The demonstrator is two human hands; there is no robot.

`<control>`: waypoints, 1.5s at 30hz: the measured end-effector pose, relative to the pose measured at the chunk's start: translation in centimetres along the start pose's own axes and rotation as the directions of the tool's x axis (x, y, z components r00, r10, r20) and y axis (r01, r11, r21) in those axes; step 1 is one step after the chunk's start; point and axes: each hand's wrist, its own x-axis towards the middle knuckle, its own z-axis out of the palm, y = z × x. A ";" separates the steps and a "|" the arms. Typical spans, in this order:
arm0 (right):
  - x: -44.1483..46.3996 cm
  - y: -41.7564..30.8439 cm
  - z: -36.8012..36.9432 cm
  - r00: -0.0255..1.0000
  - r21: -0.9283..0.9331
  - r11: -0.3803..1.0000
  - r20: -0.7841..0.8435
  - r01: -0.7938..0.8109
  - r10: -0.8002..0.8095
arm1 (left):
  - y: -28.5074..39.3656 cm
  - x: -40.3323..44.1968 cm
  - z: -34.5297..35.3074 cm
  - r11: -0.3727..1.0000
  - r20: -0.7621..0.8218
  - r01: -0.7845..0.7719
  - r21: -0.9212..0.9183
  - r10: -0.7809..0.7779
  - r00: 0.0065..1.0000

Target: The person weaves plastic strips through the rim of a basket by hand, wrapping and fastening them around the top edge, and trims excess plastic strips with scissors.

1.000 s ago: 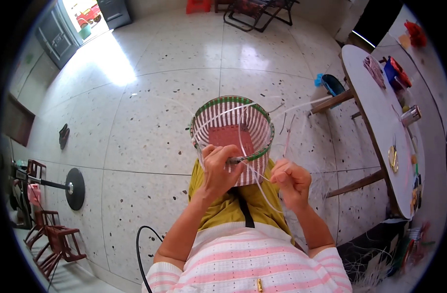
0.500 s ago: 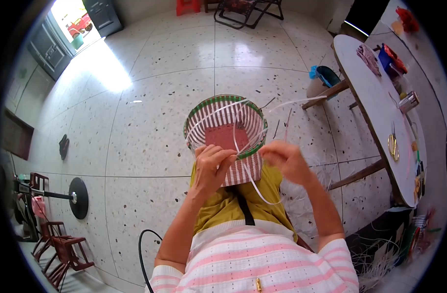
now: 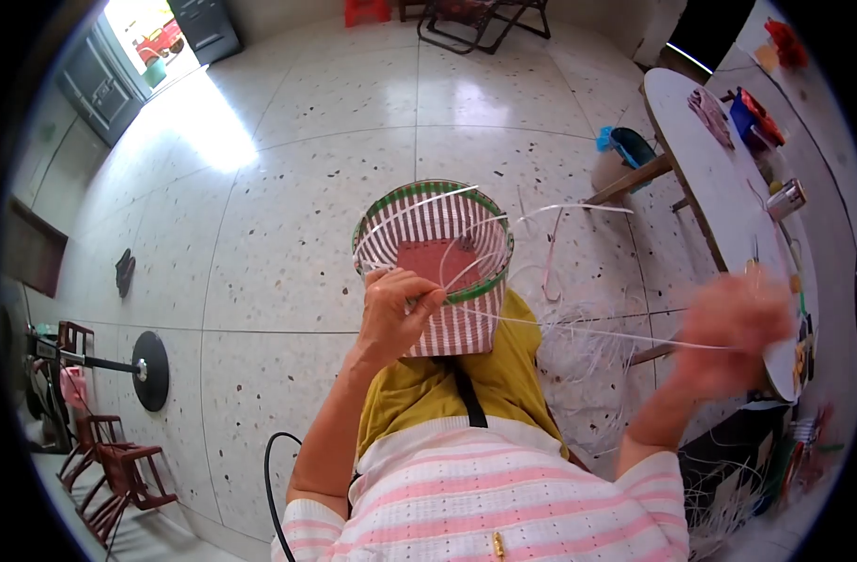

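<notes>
A red-and-white striped woven basket [image 3: 461, 330] rests at my lap, its green-bound rim [image 3: 484, 286] facing up. My left hand [image 3: 396, 307] is closed at the near rim, with thumb and fingers pinched on it. From that spot a thin white plastic strip [image 3: 606, 332] runs nearly straight to my right hand [image 3: 736, 326]. My right hand is out to the side by the table and smeared by motion, with the strip's far part in its grip. Other white strip lengths loop inside the basket and stick out over the rim.
A long table [image 3: 705, 187] on the right carries a can [image 3: 785, 199], cloth and scissors partly behind my right hand. Under it are a bin [image 3: 625, 155] and tangled white strips [image 3: 588, 351]. Small wooden chairs [image 3: 128, 473] and a round-based stand [image 3: 151, 371] are at left.
My right hand has swung from beside the rim far out to the right, drawing the white strip from a slack loop into a long line. My left hand stays at the rim.
</notes>
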 end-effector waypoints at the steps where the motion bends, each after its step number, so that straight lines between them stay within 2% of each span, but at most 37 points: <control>1: 2.2 -3.4 0.2 0.980 -0.011 1.000 0.198 0.014 -0.012 | 0.1 -0.1 -0.1 1.000 0.000 0.001 0.001 -0.001 1.000; 2: 4.4 -6.1 0.0 0.921 -0.021 0.999 0.390 0.031 -0.021 | 0.2 -0.3 -0.2 1.000 -0.001 -0.007 0.002 0.007 1.000; 5: 7.9 -7.4 -0.7 0.949 -0.056 0.998 0.313 -0.017 0.034 | 0.4 -0.6 -0.2 1.000 0.000 -0.007 -0.003 0.007 1.000; 6: 7.4 -5.0 -0.8 0.993 -0.038 0.994 0.053 -0.100 0.102 | 0.5 -0.6 -0.1 1.000 0.004 0.004 -0.007 -0.004 1.000; 7: 6.6 -3.5 -3.8 0.994 -0.374 0.923 -0.095 -0.088 0.057 | 0.5 -0.7 0.0 1.000 0.003 0.002 -0.007 -0.002 1.000; 8: 7.3 0.0 -1.1 0.969 -0.418 0.875 -0.066 -0.244 0.239 | 0.5 -0.7 0.0 1.000 -0.003 0.010 -0.019 -0.010 1.000; 9: 6.7 2.1 -1.3 0.936 -0.552 0.757 -0.165 -0.349 0.311 | 0.5 -0.7 0.0 0.999 -0.012 0.018 -0.030 -0.019 1.000; 10: 6.0 3.3 -2.5 0.859 -0.569 0.675 -0.116 -0.469 0.499 | 0.4 -0.7 0.0 0.999 -0.018 0.018 -0.028 -0.019 1.000; 11: 5.5 4.8 -2.7 0.734 -0.539 0.586 -0.093 -0.605 0.673 | 0.4 -0.7 0.1 1.000 -0.014 0.010 -0.024 -0.010 1.000; 12: 5.0 6.3 -3.2 0.614 -0.441 0.560 0.026 -0.701 0.789 | 0.4 -0.8 0.1 1.000 -0.007 0.002 -0.021 -0.002 1.000; 13: 4.0 8.2 -3.2 0.574 -0.350 0.581 0.135 -0.735 0.807 | 0.5 -0.9 0.1 1.000 -0.009 0.005 -0.018 -0.005 1.000; 15: 3.0 10.1 -2.1 0.536 -0.405 0.536 0.124 -0.741 0.835 | 1.0 -0.8 0.2 0.989 -0.048 0.065 -0.134 -0.072 0.996; 16: 2.8 10.8 -1.8 0.499 -0.460 0.488 0.109 -0.741 0.860 | 1.3 -0.8 0.1 0.989 -0.048 0.067 -0.135 -0.074 0.996; 20: 3.0 13.6 -2.9 0.446 -0.489 0.393 0.008 -0.779 0.895 | 2.1 -0.8 -0.1 0.993 -0.081 0.057 -0.107 -0.066 0.995; 22: 3.1 14.7 -3.2 0.550 -0.557 0.430 -0.058 -0.710 0.833 | 1.9 -1.1 0.1 0.990 -0.093 0.063 -0.125 -0.075 0.993; 23: 3.1 15.3 -3.6 0.559 -0.493 0.460 -0.067 -0.739 0.826 | 1.5 -1.3 0.4 0.990 -0.103 0.051 -0.134 -0.065 0.993; 25: 3.3 16.2 -3.8 0.597 -0.509 0.470 -0.113 -0.721 0.794 | 1.3 -1.4 0.5 0.989 -0.112 0.039 -0.142 -0.055 0.992; 27: 3.3 17.0 -3.9 0.636 -0.524 0.481 -0.161 -0.703 0.755 | 1.4 -1.4 0.3 0.997 -0.091 -0.076 -0.025 0.074 0.993; 29: 3.3 17.6 -3.9 0.692 -0.506 0.554 -0.127 -0.661 0.711 | 1.4 -1.3 0.3 0.994 -0.075 -0.107 -0.002 0.107 0.991; 31: 3.3 17.9 -3.7 0.694 -0.541 0.535 -0.132 -0.649 0.708 | 1.6 -1.2 0.3 0.990 -0.061 -0.136 0.022 0.138 0.989; 33: 3.2 18.1 -3.9 0.694 -0.576 0.513 -0.138 -0.636 0.706 | 1.7 -1.3 0.2 0.998 -0.035 -0.059 -0.001 0.059 0.998; 35: 3.0 18.4 -4.8 0.673 -0.781 0.388 -0.054 -0.489 0.738 | 1.9 -1.3 0.1 0.998 -0.036 -0.067 0.005 0.067 0.997; 36: 2.7 18.5 -5.1 0.672 -0.780 0.386 -0.058 -0.492 0.738 | 1.8 -1.4 0.1 0.997 -0.038 -0.077 0.013 0.078 0.996; 38: 2.1 18.7 -5.7 0.624 -0.872 0.347 0.063 -0.346 0.779 | 1.6 -1.5 0.0 0.995 -0.028 -0.093 0.033 0.094 0.995; 39: 1.9 19.0 -6.1 0.635 -0.901 0.359 0.132 -0.243 0.761 | 1.4 -1.6 0.0 0.992 -0.020 -0.111 0.057 0.113 0.993; 40: 1.9 19.0 -6.5 0.635 -0.901 0.358 0.129 -0.246 0.761 | 1.4 -1.7 0.2 0.992 -0.016 -0.110 0.055 0.111 0.994; 42: 2.2 19.0 -6.8 0.527 -0.844 0.303 0.028 -0.443 0.850 | 1.5 -1.8 0.6 0.990 -0.098 -0.136 0.024 0.138 0.986; 43: 2.5 18.6 -6.9 0.455 -0.836 0.208 -0.055 -0.507 0.889 | 1.6 -2.0 0.7 0.991 -0.092 -0.134 0.024 0.136 0.986; 45: 2.6 18.1 -6.3 0.440 -0.815 0.195 -0.081 -0.546 0.894 | 2.2 -2.8 0.7 0.997 -0.146 -0.074 0.006 0.074 0.986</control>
